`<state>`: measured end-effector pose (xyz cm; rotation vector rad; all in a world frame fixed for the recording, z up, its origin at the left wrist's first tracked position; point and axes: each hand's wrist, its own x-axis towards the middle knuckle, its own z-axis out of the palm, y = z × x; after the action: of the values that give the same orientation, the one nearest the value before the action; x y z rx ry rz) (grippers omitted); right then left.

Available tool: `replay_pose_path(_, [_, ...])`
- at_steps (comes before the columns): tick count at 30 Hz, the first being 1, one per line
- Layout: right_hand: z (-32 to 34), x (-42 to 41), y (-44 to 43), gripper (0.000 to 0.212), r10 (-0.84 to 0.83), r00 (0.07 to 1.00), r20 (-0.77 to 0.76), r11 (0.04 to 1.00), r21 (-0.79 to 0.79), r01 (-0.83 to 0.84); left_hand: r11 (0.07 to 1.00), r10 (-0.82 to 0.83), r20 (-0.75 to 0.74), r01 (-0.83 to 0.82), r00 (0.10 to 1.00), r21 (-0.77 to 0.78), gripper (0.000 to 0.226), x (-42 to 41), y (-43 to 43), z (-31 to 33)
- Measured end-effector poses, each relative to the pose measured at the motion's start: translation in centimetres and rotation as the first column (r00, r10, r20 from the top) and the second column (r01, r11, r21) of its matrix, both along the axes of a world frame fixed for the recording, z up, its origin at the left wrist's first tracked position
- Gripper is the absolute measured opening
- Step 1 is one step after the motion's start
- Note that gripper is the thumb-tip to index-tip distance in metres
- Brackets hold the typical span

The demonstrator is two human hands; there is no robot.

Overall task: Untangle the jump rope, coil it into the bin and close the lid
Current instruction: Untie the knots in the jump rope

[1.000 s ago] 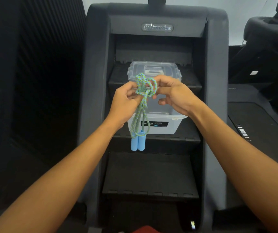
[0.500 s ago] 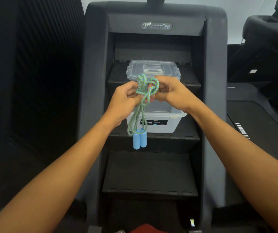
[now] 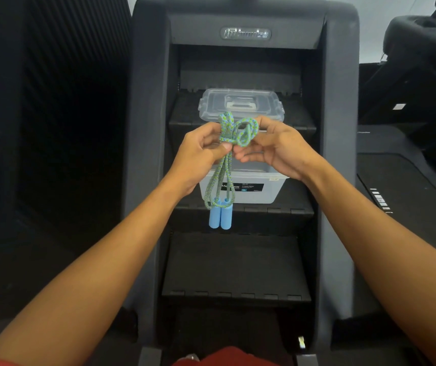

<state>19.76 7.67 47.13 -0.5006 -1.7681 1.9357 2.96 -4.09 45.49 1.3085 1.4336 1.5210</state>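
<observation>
The jump rope [image 3: 234,133], a braided green-and-blue cord, is knotted into loops between both hands, with strands hanging below them to two smooth, cylindrical light-blue handles [image 3: 220,215] side by side. The left hand [image 3: 201,157] and right hand [image 3: 274,149] each pinch the knot, fingertips nearly meeting. Just behind the hands sits a clear plastic bin [image 3: 253,186], its ribbed lid [image 3: 240,104] on, resting on a black stepped machine [image 3: 238,262].

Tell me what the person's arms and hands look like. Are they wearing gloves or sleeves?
No gloves and no sleeves on the forearms. The left hand and the right hand are both bare, and both arms are uncovered as far as the picture shows. No watch, rings or bracelets can be seen. A bit of red clothing shows at the bottom edge.
</observation>
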Motion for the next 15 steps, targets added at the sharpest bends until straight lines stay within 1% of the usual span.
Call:
replay_pose_path(2, [0.1, -0.1, -0.2, 0.022, -0.046, 0.999, 0.013, 0.998, -0.036, 0.046, 1.000, 0.002, 0.015, -0.002, 1.000, 0.001, 0.028, 0.0, -0.1, 0.0])
replay_pose_path(4, [0.4, -0.3, -0.4, 0.035, -0.103, 0.994, 0.043, 0.992, -0.067, 0.106, 1.000, -0.004, 0.018, 0.004, 1.000, 0.006, 0.029, 0.2, -0.2, 0.1])
replay_pose_path(5, [0.5, -0.4, -0.5, 0.036, -0.138, 0.988, 0.075, 0.988, -0.061, 0.143, 1.000, -0.012, 0.018, 0.012, 1.000, 0.008, 0.030, 0.3, -0.2, 0.1])
replay_pose_path(7, [0.6, -0.6, -0.4, 0.024, -0.242, 0.959, 0.149, 0.968, -0.025, 0.248, 1.000, -0.027, 0.019, 0.026, 0.999, 0.010, 0.032, 0.7, -0.3, 0.2])
replay_pose_path(8, [0.7, -0.6, -0.1, 0.016, -0.292, 0.942, 0.166, 0.952, -0.048, 0.303, 1.000, -0.028, 0.022, 0.027, 0.999, 0.010, 0.032, 0.8, -0.3, 0.2])
replay_pose_path(9, [0.9, -0.6, 0.1, 0.008, -0.326, 0.931, 0.165, 0.932, -0.110, 0.346, 1.000, -0.023, 0.025, 0.023, 0.999, 0.011, 0.031, 0.9, -0.4, 0.3])
replay_pose_path(10, [1.2, -0.5, 0.2, 0.008, -0.337, 0.931, 0.141, 0.913, -0.191, 0.359, 1.000, -0.015, 0.029, 0.015, 0.999, 0.011, 0.029, 0.9, -0.5, 0.3])
replay_pose_path(11, [1.2, -0.2, 0.5, 0.016, -0.339, 0.935, 0.100, 0.896, -0.270, 0.353, 1.000, -0.004, 0.034, 0.003, 0.999, 0.011, 0.026, 0.8, -0.6, 0.3])
replay_pose_path(12, [1.2, 0.0, 0.8, 0.025, -0.351, 0.934, 0.071, 0.879, -0.317, 0.355, 1.000, 0.009, 0.041, -0.010, 0.999, 0.009, 0.023, 0.7, -0.7, 0.4])
replay_pose_path(13, [1.3, 0.2, 0.8, 0.032, -0.380, 0.923, 0.067, 0.867, -0.323, 0.380, 1.000, 0.023, 0.048, -0.024, 0.999, 0.009, 0.021, 0.7, -0.7, 0.4])
replay_pose_path(14, [1.3, 0.4, 0.6, 0.037, -0.420, 0.903, 0.086, 0.858, -0.285, 0.427, 0.999, 0.036, 0.055, -0.037, 0.998, 0.010, 0.020, 0.6, -0.7, 0.5])
replay_pose_path(15, [1.4, 0.4, 0.3, 0.041, -0.467, 0.877, 0.113, 0.851, -0.211, 0.480, 0.999, 0.048, 0.059, -0.049, 0.997, 0.011, 0.019, 0.6, -0.7, 0.5])
